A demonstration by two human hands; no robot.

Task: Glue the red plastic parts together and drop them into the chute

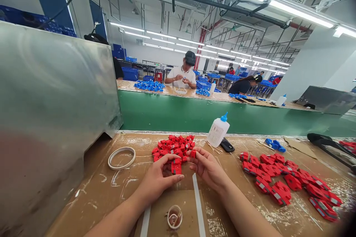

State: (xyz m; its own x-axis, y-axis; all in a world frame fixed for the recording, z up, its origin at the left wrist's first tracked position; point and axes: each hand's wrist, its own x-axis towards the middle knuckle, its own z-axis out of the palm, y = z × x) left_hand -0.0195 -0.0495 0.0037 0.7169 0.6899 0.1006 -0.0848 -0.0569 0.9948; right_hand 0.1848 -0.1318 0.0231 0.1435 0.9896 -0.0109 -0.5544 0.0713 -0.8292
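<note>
Between the thumb and fingers of my left hand (160,177) is a red plastic part (176,166). A smaller red piece (193,153) is pinched in the fingertips of my right hand (207,166), a short way to the right of it. Just beyond both hands lies a heap of small red parts (176,142). Below them on the cardboard-covered table stands a small cup (174,217) with thin sticks and a little liquid in it. My fingers partly hide both held pieces.
A roll of tape (121,158) lies left. A white bottle with blue nozzle (218,131), cotton swabs (214,148) and a black phone-like object (227,145) are behind my right hand. Larger red assemblies (278,174) spread right. A metal panel (55,111) borders the left; a person (182,76) works opposite.
</note>
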